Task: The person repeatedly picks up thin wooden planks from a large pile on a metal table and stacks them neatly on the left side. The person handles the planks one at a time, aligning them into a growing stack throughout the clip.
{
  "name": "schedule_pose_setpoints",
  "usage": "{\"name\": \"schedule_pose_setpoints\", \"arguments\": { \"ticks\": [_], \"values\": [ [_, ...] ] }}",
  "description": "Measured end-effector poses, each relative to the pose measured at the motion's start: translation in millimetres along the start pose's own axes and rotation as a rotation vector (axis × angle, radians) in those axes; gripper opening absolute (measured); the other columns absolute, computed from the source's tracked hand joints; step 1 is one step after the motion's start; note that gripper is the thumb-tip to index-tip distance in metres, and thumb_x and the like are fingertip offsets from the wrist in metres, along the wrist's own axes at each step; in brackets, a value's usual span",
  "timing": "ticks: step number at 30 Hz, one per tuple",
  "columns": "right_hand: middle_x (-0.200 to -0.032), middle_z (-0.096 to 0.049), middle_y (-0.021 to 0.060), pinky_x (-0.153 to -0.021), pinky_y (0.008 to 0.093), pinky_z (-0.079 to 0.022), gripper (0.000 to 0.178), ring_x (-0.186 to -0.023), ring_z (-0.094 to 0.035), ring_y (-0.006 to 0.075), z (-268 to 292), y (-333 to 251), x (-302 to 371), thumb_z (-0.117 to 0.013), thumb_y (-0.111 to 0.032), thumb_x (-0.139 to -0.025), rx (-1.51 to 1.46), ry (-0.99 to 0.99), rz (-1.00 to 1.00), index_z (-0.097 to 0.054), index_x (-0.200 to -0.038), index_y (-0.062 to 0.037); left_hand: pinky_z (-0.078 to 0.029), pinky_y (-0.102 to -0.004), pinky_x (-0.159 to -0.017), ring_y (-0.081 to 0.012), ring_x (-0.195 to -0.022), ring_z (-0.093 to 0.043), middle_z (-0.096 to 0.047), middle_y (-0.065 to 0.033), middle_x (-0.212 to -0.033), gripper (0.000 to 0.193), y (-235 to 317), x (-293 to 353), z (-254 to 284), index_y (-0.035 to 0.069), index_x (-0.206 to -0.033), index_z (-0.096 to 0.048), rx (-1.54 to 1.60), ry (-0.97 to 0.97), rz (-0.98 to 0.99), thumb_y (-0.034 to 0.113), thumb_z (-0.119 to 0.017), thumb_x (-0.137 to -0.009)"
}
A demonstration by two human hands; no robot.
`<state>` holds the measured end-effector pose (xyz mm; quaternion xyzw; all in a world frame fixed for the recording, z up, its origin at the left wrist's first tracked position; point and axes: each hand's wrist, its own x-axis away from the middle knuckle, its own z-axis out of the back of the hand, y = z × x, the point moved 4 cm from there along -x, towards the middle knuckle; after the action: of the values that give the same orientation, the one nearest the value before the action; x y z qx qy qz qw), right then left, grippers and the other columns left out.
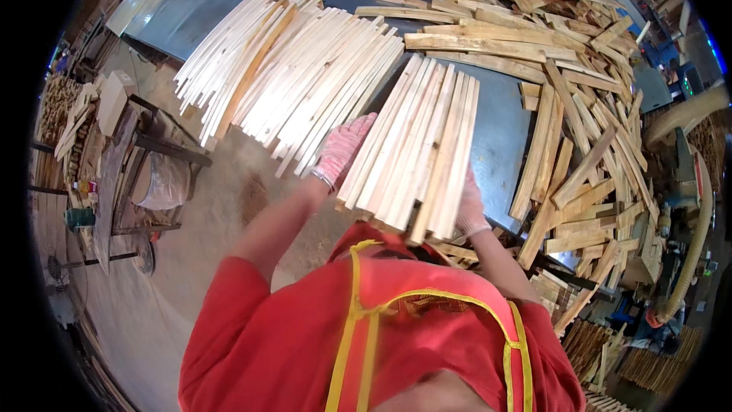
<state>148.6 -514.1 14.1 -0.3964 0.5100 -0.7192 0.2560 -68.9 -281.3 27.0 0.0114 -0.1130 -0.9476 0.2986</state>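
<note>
Between my two gloved hands is a bundle of pale wooden strips [415, 141], lying side by side with their near ends uneven. My left hand [347, 145], in a pink-and-white knit glove, presses against the bundle's left side. On its right side is my right hand [471, 202], partly hidden by the strips. The bundle is at the near edge of a grey metal table [499, 133]. Just left of it lies a wide row of similar strips [305, 69], with one darker brown strip [255, 69] among them; their near ends jut past the table edge.
A large loose heap of rough wood pieces [564, 99] covers the table's right side. To the left stands a metal-framed cart [145, 175] on the concrete floor [175, 290]. At far right are machinery and a pale flexible hose [698, 236]. Stacked wood [659, 362] lies lower right.
</note>
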Motion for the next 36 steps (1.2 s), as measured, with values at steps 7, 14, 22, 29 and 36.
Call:
{"name": "schedule_pose_setpoints", "arguments": {
  "ticks": [7,14,22,29,36],
  "values": [
    [-0.132,-0.065,0.0266,-0.108,0.0503,-0.051,0.051,-0.122,-0.063,0.0465,-26.5,2.9,-33.8,-0.058,-0.013,-0.086,1.091,-0.111,0.142,-0.055,-0.135,0.0006,-0.043,-0.0443,-0.114,-0.0284,-0.139,-0.054,-0.055,-0.0064,-0.153,0.053,-12.9,-8.5,38.1,0.012,-0.153,-0.054,-0.446,-0.189,-0.040,0.014,-0.053,-0.099],
    [-0.146,-0.065,0.0218,-0.108,0.0409,-0.051,0.067,-0.132,-0.064,0.0364,11.1,44.2,-33.6,-0.059,-0.009,-0.089,0.173,0.015,-0.037,-0.048,-0.154,0.0017,-0.057,-0.0465,-0.094,-0.0340,-0.108,-0.069,-0.071,-0.0119,-0.116,0.033,3.4,109.5,51.8,0.007,-0.121,-0.071,0.247,0.215,0.004,0.013,-0.068,-0.089],
    [-0.155,-0.054,0.0148,-0.108,0.0319,-0.046,0.089,-0.126,-0.059,0.0237,-26.7,-3.6,-32.4,-0.070,-0.010,-0.092,-0.228,-0.248,-0.170,-0.026,-0.168,0.0037,-0.055,-0.0494,-0.099,-0.0345,-0.113,-0.065,-0.067,-0.0120,-0.111,0.034,62.8,142.4,28.8,0.012,-0.112,-0.071,0.311,0.236,-0.021,0.017,-0.077,-0.078],
    [-0.090,-0.060,0.0018,-0.062,0.0268,-0.047,0.071,-0.074,-0.056,0.0105,7.6,-19.0,-79.3,-0.066,-0.015,-0.096,-0.274,-0.268,-0.269,-0.036,-0.160,-0.0050,-0.048,-0.0489,-0.104,-0.0304,-0.123,-0.057,-0.066,-0.0048,-0.124,0.047,138.0,13.4,31.5,0.016,-0.122,-0.070,0.061,-0.029,0.011,0.035,-0.073,-0.080],
    [-0.092,-0.061,0.0054,-0.056,0.0318,-0.049,0.054,-0.074,-0.059,0.0164,10.7,-11.1,-149.6,-0.068,-0.015,-0.097,-0.293,-0.183,-0.279,-0.044,-0.145,-0.0078,-0.049,-0.0389,-0.093,-0.0250,-0.114,-0.059,-0.061,-0.0012,-0.111,0.028,127.0,-39.3,-37.5,0.018,-0.112,-0.065,-0.130,0.255,-0.265,0.030,-0.064,-0.086]
  ]
}}
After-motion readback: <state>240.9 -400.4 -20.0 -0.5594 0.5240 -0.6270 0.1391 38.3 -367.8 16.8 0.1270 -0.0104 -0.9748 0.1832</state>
